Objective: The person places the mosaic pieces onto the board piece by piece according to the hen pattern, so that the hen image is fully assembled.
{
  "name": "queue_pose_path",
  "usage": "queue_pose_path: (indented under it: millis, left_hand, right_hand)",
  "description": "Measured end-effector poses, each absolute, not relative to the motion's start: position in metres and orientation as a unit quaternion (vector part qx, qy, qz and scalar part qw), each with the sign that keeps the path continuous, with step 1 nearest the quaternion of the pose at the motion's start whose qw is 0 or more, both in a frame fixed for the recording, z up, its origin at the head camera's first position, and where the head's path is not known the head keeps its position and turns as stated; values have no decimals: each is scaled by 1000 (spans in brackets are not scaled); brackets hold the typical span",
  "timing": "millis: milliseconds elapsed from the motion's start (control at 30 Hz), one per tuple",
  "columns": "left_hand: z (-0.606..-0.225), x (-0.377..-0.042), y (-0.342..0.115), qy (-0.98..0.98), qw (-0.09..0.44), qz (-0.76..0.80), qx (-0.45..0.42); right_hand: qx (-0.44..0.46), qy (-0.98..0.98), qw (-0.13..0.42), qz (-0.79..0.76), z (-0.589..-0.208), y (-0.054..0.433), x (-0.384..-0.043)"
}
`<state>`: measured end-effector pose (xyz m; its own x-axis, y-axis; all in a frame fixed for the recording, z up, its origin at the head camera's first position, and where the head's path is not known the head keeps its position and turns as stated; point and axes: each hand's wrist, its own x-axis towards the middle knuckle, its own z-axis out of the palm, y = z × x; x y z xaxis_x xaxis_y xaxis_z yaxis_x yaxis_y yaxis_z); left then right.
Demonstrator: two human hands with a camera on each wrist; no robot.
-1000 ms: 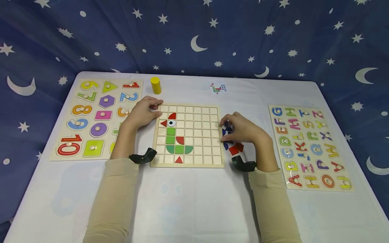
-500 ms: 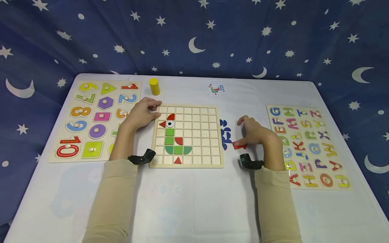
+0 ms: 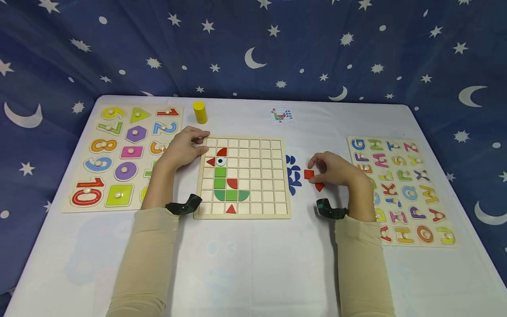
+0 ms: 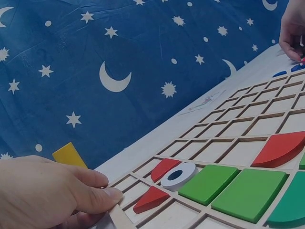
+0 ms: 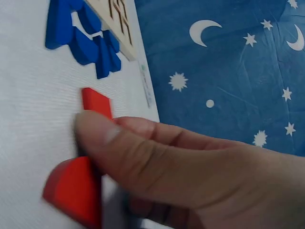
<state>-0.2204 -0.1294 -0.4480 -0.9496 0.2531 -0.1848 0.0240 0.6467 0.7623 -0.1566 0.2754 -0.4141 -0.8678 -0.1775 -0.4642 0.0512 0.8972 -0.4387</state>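
My left hand (image 3: 184,147) holds the upper left corner of a wooden grid board (image 3: 269,215), thumb at the side and forefinger at the top. In the left wrist view, green squares (image 4: 208,183), red pieces (image 4: 281,149) and a white eye disc (image 4: 179,176) fill some cells. Right of the board, my right hand (image 3: 332,168) bends over a red square (image 3: 309,174) and a red quarter circle (image 3: 319,187). Its thumb lies against the red square, with the forefinger just beyond. In the right wrist view the thumb covers part of the red square.
Blue pieces (image 3: 294,180) lie along the board's right edge. A small pattern card (image 3: 281,115) and a yellow cylinder (image 3: 200,112) are behind. A number and shape puzzle (image 3: 107,154) is on the left, a letter puzzle (image 3: 425,193) on the right.
My right hand has moved right, away from the blue pieces, uncovering them. The red pieces have shifted back and slightly right, now spread apart. The left hand keeps its place at the corner.
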Motion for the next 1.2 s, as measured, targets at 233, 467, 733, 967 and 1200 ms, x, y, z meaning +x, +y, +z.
queue_pose_path:
  millis: [233,467,733,967,1200]
  left_hand:
    - [-447,-220,-129,897,139,412,78]
    - [-448,-221,-129,898,136,410,80]
    - [-450,-221,-130,897,136,413,79]
    - [-450,-222,-130,897,135,413,77]
    - [-448,-221,-129,897,142,414,69]
  right_hand:
    - [-19,946,220,-237,-418,271,-158]
    - [-4,951,203,-234,-418,272,-158]
    - [-38,953,188,-236,-403,249,-156]
    - [-157,952,145,-218,-391,195,-148]
    - [-209,952,122,-188,-395,156,-141]
